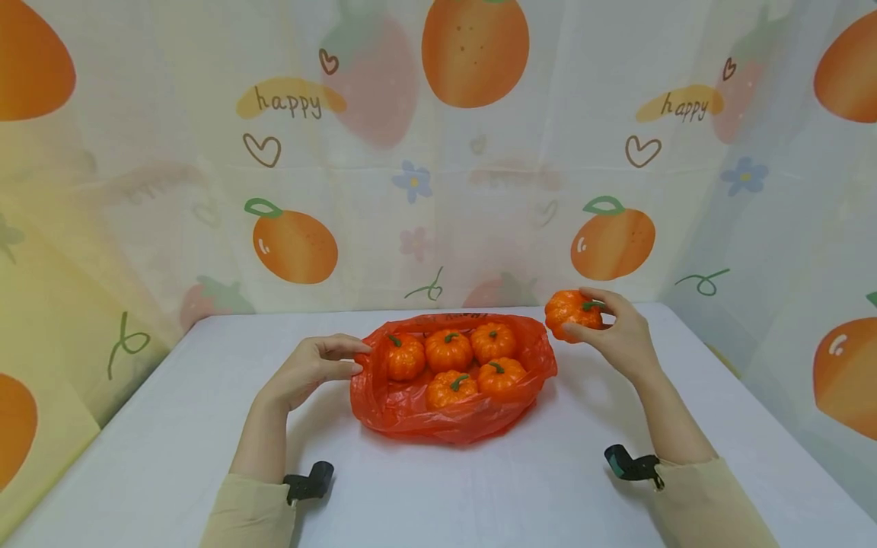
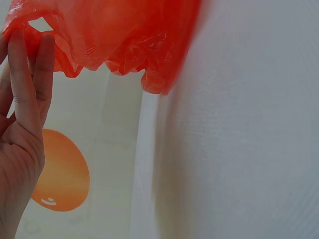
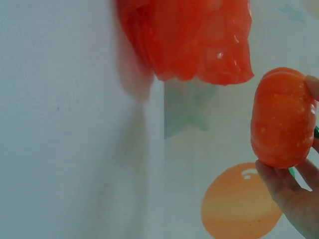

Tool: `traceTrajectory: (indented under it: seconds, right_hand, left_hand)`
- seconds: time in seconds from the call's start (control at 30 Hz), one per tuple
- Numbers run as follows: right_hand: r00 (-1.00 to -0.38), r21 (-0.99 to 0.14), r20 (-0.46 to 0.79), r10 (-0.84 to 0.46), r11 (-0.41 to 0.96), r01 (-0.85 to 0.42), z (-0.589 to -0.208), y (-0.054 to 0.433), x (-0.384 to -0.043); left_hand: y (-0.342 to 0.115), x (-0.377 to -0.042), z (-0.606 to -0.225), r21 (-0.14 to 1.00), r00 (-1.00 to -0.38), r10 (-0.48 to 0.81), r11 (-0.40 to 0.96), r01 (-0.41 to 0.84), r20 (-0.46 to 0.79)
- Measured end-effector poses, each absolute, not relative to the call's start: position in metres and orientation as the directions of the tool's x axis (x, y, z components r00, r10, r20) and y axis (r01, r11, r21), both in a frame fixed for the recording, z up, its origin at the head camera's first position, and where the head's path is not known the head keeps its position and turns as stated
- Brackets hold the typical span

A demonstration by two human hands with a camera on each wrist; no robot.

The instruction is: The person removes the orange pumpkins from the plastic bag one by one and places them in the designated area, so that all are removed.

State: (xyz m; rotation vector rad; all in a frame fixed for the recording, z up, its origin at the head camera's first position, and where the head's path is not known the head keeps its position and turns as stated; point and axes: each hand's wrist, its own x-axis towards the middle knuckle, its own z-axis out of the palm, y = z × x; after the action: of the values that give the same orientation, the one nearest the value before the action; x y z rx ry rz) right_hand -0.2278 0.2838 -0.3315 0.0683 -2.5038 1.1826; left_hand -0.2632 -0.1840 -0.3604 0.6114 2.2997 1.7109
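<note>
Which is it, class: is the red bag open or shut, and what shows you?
Open. The red bag has its rim spread wide, and five small pumpkins are visible inside.

A white table (image 1: 473, 495) stands before a pale backdrop (image 1: 473, 255) printed with oranges (image 1: 476, 53), strawberries (image 1: 373, 84) and hearts (image 1: 262, 151).

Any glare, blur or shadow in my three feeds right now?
Head: held pumpkin and red bag fairly crisp, soft shadow at the bag's base; left wrist: dimmer, bag's right edge blurred, soft shadow along the white tabletop; right wrist: small glints on the bag, soft-edged shadow on the tabletop.
</note>
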Motion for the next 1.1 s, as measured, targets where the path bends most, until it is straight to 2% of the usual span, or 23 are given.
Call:
traceTrajectory:
  seconds: [0.57, 1.1]
  right_hand:
    - [-0.915, -0.736, 0.33, 0.231, 0.67, -0.096, -0.348, 0.304, -0.231]
    - [-0.947, -0.753, 0.191, 0.257, 0.657, 0.027, -0.372, 0.319, -0.24]
  left_hand:
    - [-0.185, -0.264, -0.362, 0.952, -0.892, 0.446, 0.234, 0.2, 0.078]
    - [-0.185, -0.262, -0.36, 0.951, -0.894, 0.443, 0.241, 0.192, 0.068]
